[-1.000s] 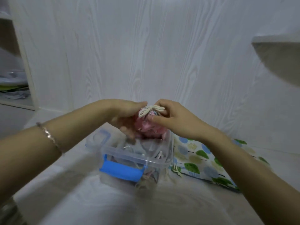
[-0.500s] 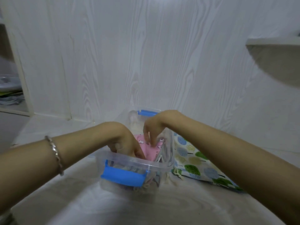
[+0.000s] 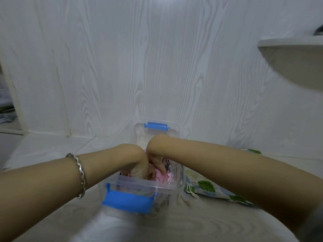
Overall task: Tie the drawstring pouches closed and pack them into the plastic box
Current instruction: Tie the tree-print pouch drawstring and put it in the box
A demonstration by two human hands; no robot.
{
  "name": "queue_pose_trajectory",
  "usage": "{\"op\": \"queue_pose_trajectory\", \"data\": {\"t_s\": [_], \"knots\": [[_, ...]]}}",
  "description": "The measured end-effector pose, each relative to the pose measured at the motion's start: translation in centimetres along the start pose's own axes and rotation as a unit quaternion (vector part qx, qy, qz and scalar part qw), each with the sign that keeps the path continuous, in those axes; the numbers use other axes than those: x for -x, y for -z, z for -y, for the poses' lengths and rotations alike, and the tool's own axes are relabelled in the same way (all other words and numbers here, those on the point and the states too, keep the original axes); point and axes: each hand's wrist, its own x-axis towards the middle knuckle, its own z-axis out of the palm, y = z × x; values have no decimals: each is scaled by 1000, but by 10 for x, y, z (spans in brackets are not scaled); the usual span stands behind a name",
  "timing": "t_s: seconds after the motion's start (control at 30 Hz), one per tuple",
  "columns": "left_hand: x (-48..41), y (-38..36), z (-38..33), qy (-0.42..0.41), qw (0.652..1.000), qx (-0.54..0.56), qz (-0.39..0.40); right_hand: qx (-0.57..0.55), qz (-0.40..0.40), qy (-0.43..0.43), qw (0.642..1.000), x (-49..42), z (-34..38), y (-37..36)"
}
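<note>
A clear plastic box (image 3: 172,186) sits low in the head view, at about 6 o'clock, on a pale wood-grain floor (image 3: 183,226). A blue latch (image 3: 128,201) hangs across its near end. A second blue latch (image 3: 156,126) shows on clear plastic at 12 o'clock from the hands. Whether that far piece is the box's own end or a lid, I cannot tell.

Both forearms come in from the lower corners and meet over the box's open top. The pink pouch (image 3: 163,179) lies inside the box, under the hands, against the wall at 3 o'clock. Its pattern of small dark and white marks is too blurred to read.

The left hand (image 3: 137,164) is bent at the wrist, its fingers curled downward into the box at the pouch's 9 o'clock side. The box rim hides the fingertips, so whether they grip the fabric cannot be told. A silver chain bracelet (image 3: 80,173) circles that wrist. The right hand (image 3: 157,162) also points down, its fingers fairly straight and laid against the pink fabric, pressing rather than pinching.

Just outside the box, at 3 o'clock from it, a white pouch with green and blue leaves (image 3: 207,186) lies flat on the floor. Its cream drawstring (image 3: 190,191) trails beside the box's corner.

A white wood-grain wall (image 3: 157,67) fills the upper view. A shelf (image 3: 295,56) juts in at 2 o'clock.
</note>
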Motion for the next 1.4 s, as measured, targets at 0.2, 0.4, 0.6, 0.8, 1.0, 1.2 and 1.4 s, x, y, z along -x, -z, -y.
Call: {"op": "queue_pose_trajectory", "data": {"t_s": [0.2, 0.4, 0.6, 0.8, 1.0, 1.2, 1.4], "knots": [[25, 6, 5, 0, 993, 113, 29, -96, -34, 34, 994, 20, -15, 13], [72, 56, -43, 6, 910, -6, -414, -421, -488, -2, 765, 143, -101, -24], [40, 26, -143, -2, 896, -28, -444, -514, -424, -43, 745, 159, -96, -134], [-24, -29, -162, 85, 933, -37, -347, -569, -322, -21, 757, 142, -60, -215], [-29, -40, -163, 113, 890, -37, -440, -598, -320, -6, 735, 141, -45, -250], [-20, -10, -163, 114, 871, -26, -477, -586, -354, -7, 729, 135, -33, -246], [-13, 9, -154, 29, 835, 89, -543, -647, -459, 1, 609, 119, -25, -228]]}}
